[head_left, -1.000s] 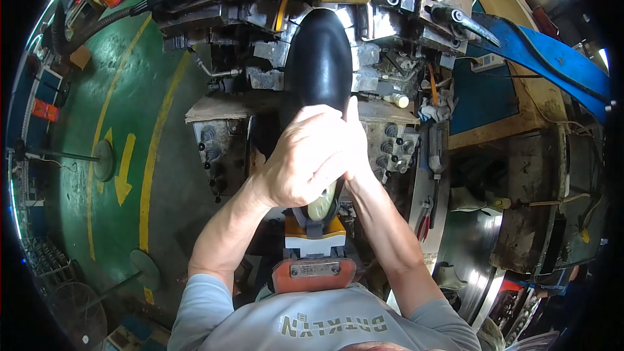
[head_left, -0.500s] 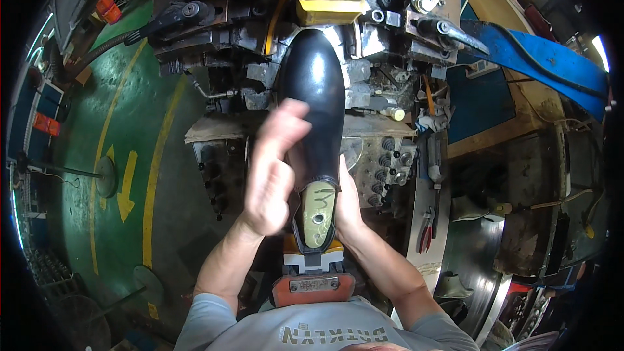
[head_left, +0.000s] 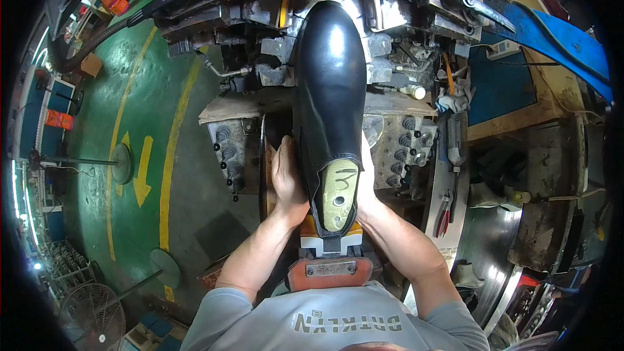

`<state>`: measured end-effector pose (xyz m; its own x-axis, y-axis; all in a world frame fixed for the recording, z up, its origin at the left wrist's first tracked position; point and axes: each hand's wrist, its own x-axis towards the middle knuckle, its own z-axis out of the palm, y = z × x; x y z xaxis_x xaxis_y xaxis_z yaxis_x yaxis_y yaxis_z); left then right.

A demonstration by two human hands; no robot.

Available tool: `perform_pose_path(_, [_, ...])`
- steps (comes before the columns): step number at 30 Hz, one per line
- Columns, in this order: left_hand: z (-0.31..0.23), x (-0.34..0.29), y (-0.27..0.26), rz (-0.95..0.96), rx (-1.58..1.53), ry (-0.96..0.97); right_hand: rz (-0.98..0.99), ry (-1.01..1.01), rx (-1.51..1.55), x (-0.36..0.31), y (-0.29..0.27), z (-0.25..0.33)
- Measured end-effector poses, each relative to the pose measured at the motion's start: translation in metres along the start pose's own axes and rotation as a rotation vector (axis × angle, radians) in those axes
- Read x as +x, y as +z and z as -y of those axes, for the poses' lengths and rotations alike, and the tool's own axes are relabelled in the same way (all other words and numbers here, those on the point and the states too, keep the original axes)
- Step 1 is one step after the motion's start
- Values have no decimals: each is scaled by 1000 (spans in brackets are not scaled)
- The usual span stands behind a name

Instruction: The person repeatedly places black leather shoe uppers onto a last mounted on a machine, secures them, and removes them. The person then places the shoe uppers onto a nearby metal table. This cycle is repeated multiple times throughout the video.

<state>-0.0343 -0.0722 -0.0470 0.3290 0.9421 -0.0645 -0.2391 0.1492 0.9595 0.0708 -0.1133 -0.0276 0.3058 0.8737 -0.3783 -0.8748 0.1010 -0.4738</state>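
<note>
1. Shoe upper (head_left: 330,84), on last (head_left: 341,182), between left hand (head_left: 288,179) and right hand (head_left: 368,182).
2. Machine (head_left: 419,10), beside and beyond shoe upper.
3. Pliers (head_left: 444,220), on shelf (head_left: 447,244), right of machine.
4. Fan (head_left: 91,317), far lower left.

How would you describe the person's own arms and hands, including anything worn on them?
The left hand and right hand are ungloved; some fingers are hidden, so rings cannot be ruled out. Both forearms are uncovered, with no watch visible. The short sleeves are pale grey, like the shirt.
</note>
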Motion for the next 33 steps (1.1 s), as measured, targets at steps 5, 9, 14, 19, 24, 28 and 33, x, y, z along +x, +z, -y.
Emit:
perform_pose_path(5, [28,10,-11,-3,-553,-263,39,-49,-51,4,-3,-1])
perform_pose_path(9, [10,10,-2,2,-507,-244,66,-65,-74,8,-7,-3])
perform_pose_path(14, [34,11,-29,-10,-74,-1,-73,-160,-278,3,-25,0])
perform_pose_path(19, [77,18,-129,-617,358,189,-697,-605,-783,14,-208,14])
perform_pose_path(24, [183,28,-257,-978,708,-112,-1361,-365,-1246,29,-367,17])
perform_pose_path(28, [222,33,-278,-924,342,-549,-1240,73,-658,47,-372,4])
perform_pose_path(33, [215,22,-319,-616,-42,-642,-972,53,-439,40,-363,15])
